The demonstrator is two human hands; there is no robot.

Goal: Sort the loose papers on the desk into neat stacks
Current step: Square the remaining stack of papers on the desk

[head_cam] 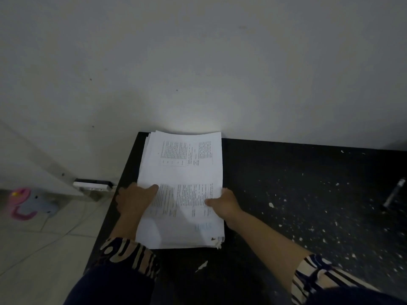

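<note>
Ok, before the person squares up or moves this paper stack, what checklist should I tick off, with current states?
1. Left hand holds the paper stack at its left edge, thumb on top: ok.
2. Right hand holds the right edge: ok.
3. Stack lies wholly on the desk: ok.
4. Sheet edges aligned: not ok, far-left edges fan out, the near-right corner is ragged.
5. Pen clear of the stack: ok.
6. Firmness of either grip: cannot tell.

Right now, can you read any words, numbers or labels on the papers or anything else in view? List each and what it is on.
None can be read.
Top sheet of the paper stack: blocks of printed text and a small table, too blurred to read.
Blue mark near that sheet's lower right corner: too small to tell.
Marker on the black desk: no legible label.
</note>
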